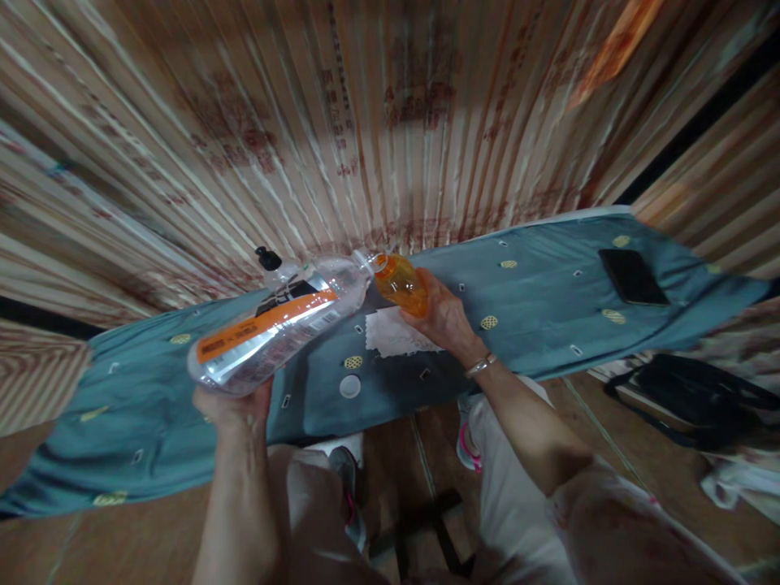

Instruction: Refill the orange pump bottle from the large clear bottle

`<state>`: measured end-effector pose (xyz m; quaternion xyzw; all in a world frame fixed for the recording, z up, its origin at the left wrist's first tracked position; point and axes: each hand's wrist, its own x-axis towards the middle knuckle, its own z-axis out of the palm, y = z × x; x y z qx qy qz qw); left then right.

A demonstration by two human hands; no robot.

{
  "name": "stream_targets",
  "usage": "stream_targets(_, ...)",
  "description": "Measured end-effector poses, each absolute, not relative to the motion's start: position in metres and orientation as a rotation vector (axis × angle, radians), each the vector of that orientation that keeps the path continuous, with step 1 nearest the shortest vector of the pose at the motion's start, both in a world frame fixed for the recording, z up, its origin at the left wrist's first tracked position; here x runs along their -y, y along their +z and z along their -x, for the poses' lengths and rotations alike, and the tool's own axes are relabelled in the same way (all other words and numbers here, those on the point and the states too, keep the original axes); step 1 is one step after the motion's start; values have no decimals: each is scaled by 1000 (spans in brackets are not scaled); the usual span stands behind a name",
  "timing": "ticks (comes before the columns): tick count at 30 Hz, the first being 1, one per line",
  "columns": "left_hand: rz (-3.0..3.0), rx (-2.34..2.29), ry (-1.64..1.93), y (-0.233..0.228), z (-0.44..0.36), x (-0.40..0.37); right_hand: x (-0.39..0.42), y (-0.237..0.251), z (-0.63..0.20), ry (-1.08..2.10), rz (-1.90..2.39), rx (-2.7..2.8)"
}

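Note:
My left hand [235, 405] is closed around the lower end of a large clear plastic bottle [289, 325] with an orange and silver label. The bottle lies tilted in the air, its neck towards the right. In my right hand [448, 315] is a small orange translucent bottle [399, 284], its mouth turned left and meeting the large bottle's mouth. Whether liquid passes between them I cannot tell. Beneath the small bottle lies a white sheet of paper [399, 335] with a scalloped edge. A round white cap [349, 386] rests on the cloth nearer me.
Behind the large bottle stands a clear bottle with a black top [268, 258]. A blue-green patterned cloth [512, 325] covers the narrow table. A dark phone [632, 276] lies at the right. Striped curtains [390, 146] hang behind; a black bag [688, 398] is at the lower right.

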<state>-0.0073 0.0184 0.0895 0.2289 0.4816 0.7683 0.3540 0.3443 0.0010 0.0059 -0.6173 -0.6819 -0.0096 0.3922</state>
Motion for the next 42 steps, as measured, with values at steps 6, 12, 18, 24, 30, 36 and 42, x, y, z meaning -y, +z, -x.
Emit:
stream_targets(6,-729,-1223,1936,82,14,-19,-1,5,-344,-50,1554,1740)
stream_targets(12,-669,-1239,1970,87,9,-18,-1,4,-345,-47,1557,1740)
stream_targets(18,-599,-1259,1956,93,5,-17,-1,6,-344,-37,1565,1732)
stream_targets(24,-606,-1242,1914,93,10,-18,0,7,-344,-39,1576,1728)
stream_targets(30,-561,-1199,1922,92,11,-19,-1,6,-345,-33,1602,1740)
stream_targets(36,-556,-1117,1973,88,8,-21,-1,6,-344,-42,1604,1735)
stream_targets(42,-536,-1060,1990,85,10,-24,-1,6,-345,-39,1564,1735)
